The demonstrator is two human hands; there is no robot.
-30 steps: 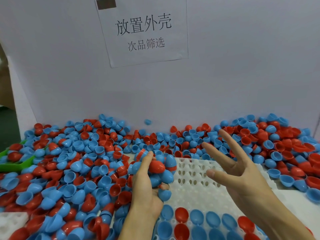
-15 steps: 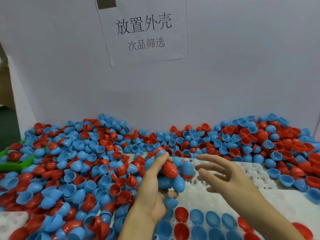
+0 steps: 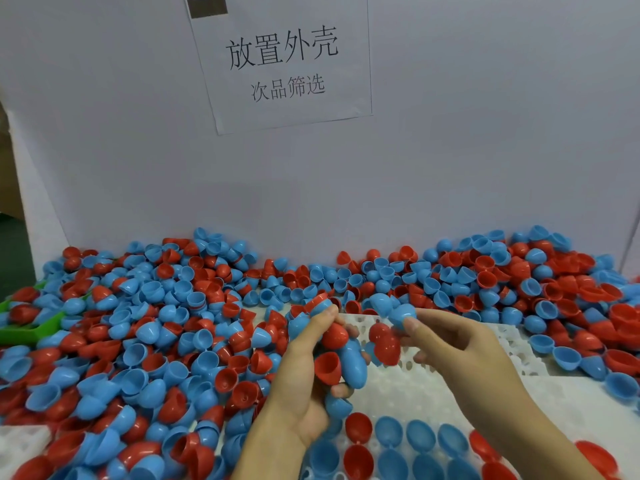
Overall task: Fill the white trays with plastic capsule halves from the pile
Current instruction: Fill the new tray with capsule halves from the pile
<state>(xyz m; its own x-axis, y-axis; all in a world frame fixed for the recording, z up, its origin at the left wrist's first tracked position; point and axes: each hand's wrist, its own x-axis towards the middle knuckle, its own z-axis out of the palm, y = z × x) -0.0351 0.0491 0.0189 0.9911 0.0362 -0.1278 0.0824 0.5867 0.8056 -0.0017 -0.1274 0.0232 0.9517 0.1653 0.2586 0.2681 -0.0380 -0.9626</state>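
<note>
A big pile of red and blue capsule halves (image 3: 145, 334) covers the table from the left to the far right. A white tray (image 3: 429, 393) with round holes lies in front of me; its near rows hold red and blue halves (image 3: 420, 436). My left hand (image 3: 304, 389) grips a bunch of red and blue halves (image 3: 343, 355) above the tray. My right hand (image 3: 453, 344) pinches a blue half (image 3: 400, 315) at its fingertips, with a red half (image 3: 382, 344) just below them.
A white board wall with a paper sign (image 3: 282, 60) closes the back. A green scoop (image 3: 31, 329) lies half buried at the left edge. Another white tray corner (image 3: 20, 441) shows at the bottom left. More halves (image 3: 568, 299) are heaped on the right.
My right hand came in from the open spread pose toward the left hand and took a blue half from the bunch. My left hand shifted slightly right with its bunch.
</note>
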